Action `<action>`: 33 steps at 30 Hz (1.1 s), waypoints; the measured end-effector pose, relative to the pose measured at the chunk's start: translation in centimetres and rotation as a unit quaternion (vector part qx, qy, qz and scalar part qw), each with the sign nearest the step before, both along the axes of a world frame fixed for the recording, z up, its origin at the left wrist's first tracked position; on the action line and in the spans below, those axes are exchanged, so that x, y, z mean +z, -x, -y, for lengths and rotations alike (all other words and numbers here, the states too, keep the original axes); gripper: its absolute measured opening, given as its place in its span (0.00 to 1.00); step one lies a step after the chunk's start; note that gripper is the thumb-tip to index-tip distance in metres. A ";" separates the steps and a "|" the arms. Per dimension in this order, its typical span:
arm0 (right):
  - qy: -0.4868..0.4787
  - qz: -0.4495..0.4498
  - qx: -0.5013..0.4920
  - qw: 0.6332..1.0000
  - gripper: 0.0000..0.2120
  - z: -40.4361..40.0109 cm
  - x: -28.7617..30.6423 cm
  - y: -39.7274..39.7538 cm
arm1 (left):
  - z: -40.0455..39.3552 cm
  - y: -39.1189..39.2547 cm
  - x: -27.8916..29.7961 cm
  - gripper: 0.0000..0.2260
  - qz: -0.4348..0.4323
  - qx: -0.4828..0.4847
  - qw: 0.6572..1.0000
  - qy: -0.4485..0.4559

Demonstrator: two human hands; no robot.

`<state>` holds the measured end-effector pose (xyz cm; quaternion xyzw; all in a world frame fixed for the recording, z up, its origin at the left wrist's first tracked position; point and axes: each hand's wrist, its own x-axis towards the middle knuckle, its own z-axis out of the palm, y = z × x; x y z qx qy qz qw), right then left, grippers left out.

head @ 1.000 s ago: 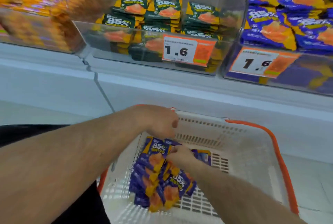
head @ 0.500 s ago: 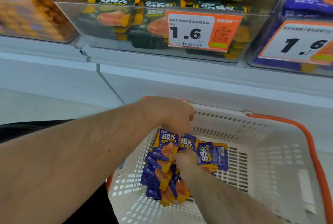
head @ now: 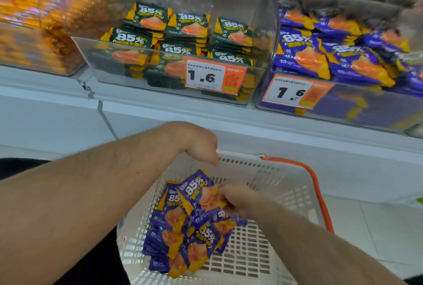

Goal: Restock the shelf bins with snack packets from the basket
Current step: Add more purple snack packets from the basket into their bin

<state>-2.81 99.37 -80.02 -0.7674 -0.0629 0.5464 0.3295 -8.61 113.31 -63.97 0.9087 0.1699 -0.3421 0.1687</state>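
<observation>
Landmark: the white perforated basket with an orange handle, sitting low in the head view, below the shelf.
Purple snack packets in the basket: a loose heap lying on the basket's floor toward its left wall, each packet purple and orange with "85%" printed on it.
Lifted packet: a purple packet raised above the top of the heap, tilted, its printed face turned up.
Right hand: inside the basket, just right of the heap; its grip is pinching the right edge of the lifted packet, though the fingers are blurred.
Left hand: over the basket's far-left rim, wrist bent down, fingers loosely curled with nothing in them; I cannot tell whether it touches the rim.
Shelf: white, running across the view above the basket.
Middle bin: clear plastic, straight above the basket, holding neat stacks of green packets and a "1.6" price tag on its front.
Right bin: above and to the right of the basket, piled with purple packets in the bin like those in the heap, with its own "1.6" tag.
Left bin: above and to the left of the basket, filled with orange packets, heavily blurred.
</observation>
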 end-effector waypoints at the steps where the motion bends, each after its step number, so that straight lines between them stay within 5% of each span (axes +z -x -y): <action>1: -0.013 0.013 0.001 1.000 0.11 0.5 1.3 -0.7 | 0.1 -0.1 0.2 0.25 0.002 0.010 1.000 -0.013; 7: -0.171 0.046 -0.086 0.981 0.15 3.8 9.7 -3.6 | -1.2 0.4 2.4 0.30 0.033 0.049 0.996 -0.070; 12: -0.239 0.040 -0.127 0.962 0.16 5.3 14.5 -3.6 | -1.9 1.2 4.1 0.03 0.105 0.166 0.959 0.206; 17: -0.264 0.179 -0.034 0.947 0.14 5.2 18.2 -3.7 | -1.7 1.4 6.1 0.05 0.249 0.165 0.916 0.266; 21: -0.336 0.338 -0.045 0.878 0.18 3.9 21.1 -3.6 | 0.0 -0.1 7.8 0.07 0.466 0.246 0.792 0.309; 23: -0.367 0.359 -0.128 0.848 0.15 3.3 23.3 -4.1 | 0.7 -1.0 9.0 0.06 0.573 0.304 0.693 0.316; 25: -0.383 0.374 -0.220 0.816 0.14 2.7 25.7 -5.8 | 1.0 -1.5 9.6 0.08 0.640 0.325 0.638 0.277; 27: -0.388 0.370 -0.292 0.792 0.16 2.0 27.7 -8.2 | 1.0 -1.5 9.3 0.06 0.660 0.277 0.679 0.166; 30: -0.332 0.395 -0.319 0.795 0.22 0.5 29.0 -11.8 | 0.6 -1.9 6.9 0.17 0.621 0.149 0.769 0.016; 33: -0.222 0.475 -0.276 0.806 0.19 -1.4 28.7 -14.4 | 0.0 -2.7 4.6 0.24 0.593 0.054 0.798 -0.087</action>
